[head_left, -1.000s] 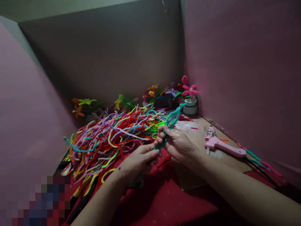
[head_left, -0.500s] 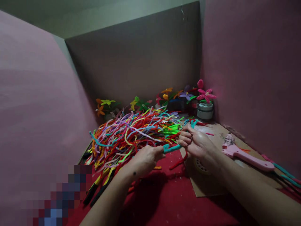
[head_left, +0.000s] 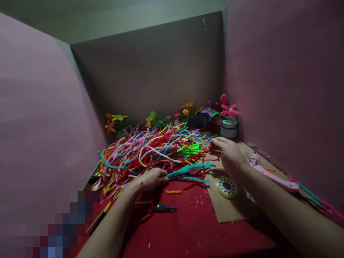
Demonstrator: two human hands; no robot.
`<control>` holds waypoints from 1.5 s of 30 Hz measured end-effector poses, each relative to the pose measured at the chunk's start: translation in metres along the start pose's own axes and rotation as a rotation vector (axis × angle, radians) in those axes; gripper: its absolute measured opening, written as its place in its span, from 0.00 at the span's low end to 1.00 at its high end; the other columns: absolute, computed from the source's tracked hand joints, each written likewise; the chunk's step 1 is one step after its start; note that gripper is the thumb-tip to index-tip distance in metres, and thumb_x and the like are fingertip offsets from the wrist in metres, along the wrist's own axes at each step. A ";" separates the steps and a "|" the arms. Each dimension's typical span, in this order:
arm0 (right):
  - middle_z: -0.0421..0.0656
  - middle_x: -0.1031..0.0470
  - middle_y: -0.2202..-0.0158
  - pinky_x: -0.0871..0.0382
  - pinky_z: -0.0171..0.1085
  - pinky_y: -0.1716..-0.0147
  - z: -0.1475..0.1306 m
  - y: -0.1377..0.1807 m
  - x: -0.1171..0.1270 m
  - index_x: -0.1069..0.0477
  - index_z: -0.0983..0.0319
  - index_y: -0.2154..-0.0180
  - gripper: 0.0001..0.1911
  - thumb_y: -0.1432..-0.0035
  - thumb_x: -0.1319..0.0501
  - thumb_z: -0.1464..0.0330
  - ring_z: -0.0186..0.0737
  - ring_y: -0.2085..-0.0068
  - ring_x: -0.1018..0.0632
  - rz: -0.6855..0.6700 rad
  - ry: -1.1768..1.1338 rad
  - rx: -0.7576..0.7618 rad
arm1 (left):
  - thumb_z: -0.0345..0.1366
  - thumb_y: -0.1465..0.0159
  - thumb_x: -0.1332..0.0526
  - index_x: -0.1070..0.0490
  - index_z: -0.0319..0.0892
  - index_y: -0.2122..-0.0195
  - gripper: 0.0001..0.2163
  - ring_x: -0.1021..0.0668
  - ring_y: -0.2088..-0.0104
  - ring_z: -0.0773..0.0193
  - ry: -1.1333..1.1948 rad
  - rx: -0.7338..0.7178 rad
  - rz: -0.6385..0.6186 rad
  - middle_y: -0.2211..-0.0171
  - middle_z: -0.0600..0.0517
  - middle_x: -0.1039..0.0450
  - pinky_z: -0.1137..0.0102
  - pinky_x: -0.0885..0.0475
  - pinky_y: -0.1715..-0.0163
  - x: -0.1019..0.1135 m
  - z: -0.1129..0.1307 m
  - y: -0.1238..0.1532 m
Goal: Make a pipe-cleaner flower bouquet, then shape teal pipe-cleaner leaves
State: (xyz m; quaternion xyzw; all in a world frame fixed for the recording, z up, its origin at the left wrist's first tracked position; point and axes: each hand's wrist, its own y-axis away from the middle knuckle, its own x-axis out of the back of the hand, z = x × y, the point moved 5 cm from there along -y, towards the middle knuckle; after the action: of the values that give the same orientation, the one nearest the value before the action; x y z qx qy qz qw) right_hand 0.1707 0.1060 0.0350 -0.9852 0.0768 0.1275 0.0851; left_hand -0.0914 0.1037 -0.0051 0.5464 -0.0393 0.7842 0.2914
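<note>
Turquoise pipe cleaners [head_left: 188, 172] stretch rightward from my left hand [head_left: 154, 178], whose fingers pinch them at one end. Their free ends fan out above the red tabletop and the edge of the cardboard. My right hand [head_left: 227, 154] is apart from them, above the cardboard, its fingers loosely bent and partly spread; I see nothing held in it. Just beyond both hands lies a big heap of multicoloured pipe cleaners [head_left: 150, 147], with a bright green bunch [head_left: 192, 148] at its right side.
Black-handled pliers [head_left: 165, 208] and a short orange piece [head_left: 173, 192] lie on the red tabletop [head_left: 172, 233]. A tape roll [head_left: 227, 187] rests on the cardboard [head_left: 223, 211], with a pink glue gun [head_left: 276, 179] to the right. Pipe-cleaner flowers [head_left: 229, 111] stand along the back.
My right hand has let go of the turquoise pipe cleaners and loosened from a fist. My left hand has moved left with them, and their ends now spread out. The pliers and tape roll show more.
</note>
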 end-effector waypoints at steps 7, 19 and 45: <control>0.41 0.30 0.76 0.44 0.32 0.74 0.019 0.030 -0.041 0.29 0.64 0.74 0.11 0.49 0.44 0.64 0.33 0.74 0.33 -0.829 1.009 0.106 | 0.45 0.43 0.47 0.39 0.40 0.79 0.14 0.43 0.78 0.71 -0.018 0.036 0.066 0.80 0.58 0.46 0.74 0.48 0.78 0.011 -0.018 0.000; 0.46 0.29 0.74 0.48 0.34 0.75 0.010 0.015 -0.057 0.28 0.63 0.74 0.08 0.47 0.44 0.69 0.35 0.74 0.32 -0.603 1.423 0.268 | 0.35 0.48 0.41 0.35 0.41 0.73 0.04 0.35 0.74 0.68 -0.043 -0.015 0.106 0.76 0.56 0.37 0.74 0.44 0.75 0.011 -0.003 0.010; 0.42 0.27 0.78 0.33 0.41 0.64 0.053 0.051 -0.082 0.30 0.65 0.75 0.08 0.52 0.36 0.65 0.40 0.68 0.24 -0.245 -0.681 -0.373 | 0.39 0.38 0.51 0.35 0.41 0.64 0.09 0.38 0.75 0.70 0.088 -0.172 0.143 0.74 0.56 0.38 0.75 0.42 0.73 -0.003 0.062 0.020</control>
State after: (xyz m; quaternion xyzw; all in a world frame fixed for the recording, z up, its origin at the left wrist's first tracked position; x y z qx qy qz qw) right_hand 0.0712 0.0764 -0.0014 -0.8871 -0.0982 0.4470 -0.0601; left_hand -0.0485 0.0625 0.0223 0.4802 -0.1325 0.8199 0.2821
